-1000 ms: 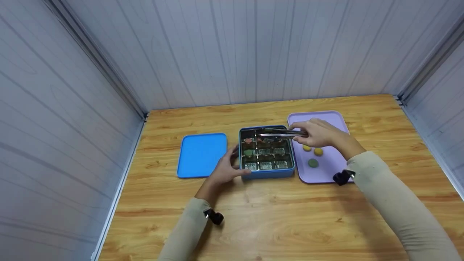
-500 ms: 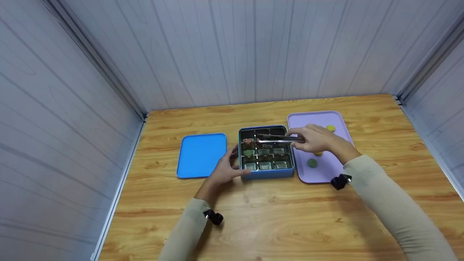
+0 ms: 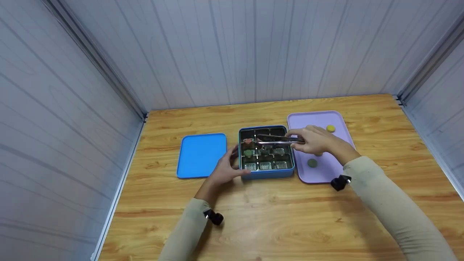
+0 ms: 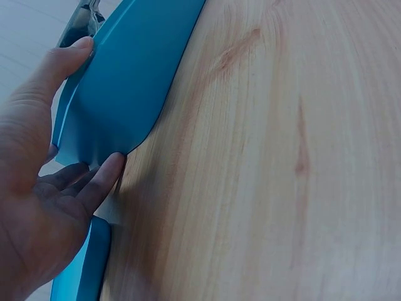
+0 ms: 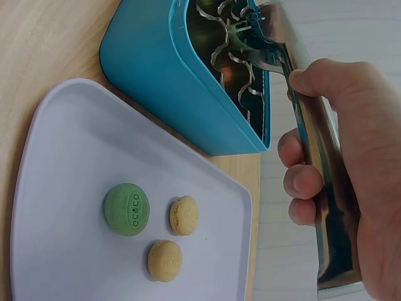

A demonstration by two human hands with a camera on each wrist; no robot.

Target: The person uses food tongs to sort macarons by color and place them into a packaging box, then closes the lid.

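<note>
An open blue tin [image 3: 266,173] with paper-lined cells stands mid-table. A pink cookie [image 3: 248,141] and a green cookie [image 3: 248,153] lie in its left cells. My left hand [image 3: 232,166] grips the tin's near-left corner, thumb [image 4: 80,49] on the rim and fingers [image 4: 100,180] against the blue wall [image 4: 125,81]. My right hand [image 3: 302,140] holds metal tongs [image 3: 275,139] level over the tin's far cells, their tips [image 5: 250,34] above the liners and nothing visible between them. The tin [image 5: 175,81] sits just left of the lilac tray [image 5: 56,163].
The lilac tray [image 3: 337,119] carries a green cookie [image 5: 126,209] and two tan cookies [image 5: 183,215] [image 5: 164,259]; a yellow cookie [image 3: 330,128] lies at its far end. The blue lid [image 3: 202,154] lies flat left of the tin. Grey walls enclose the wooden table [image 3: 290,217].
My right hand with the tongs has drifted slightly toward me over the tin, uncovering the yellow cookie at the tray's far end. The left hand has stayed on the tin.
</note>
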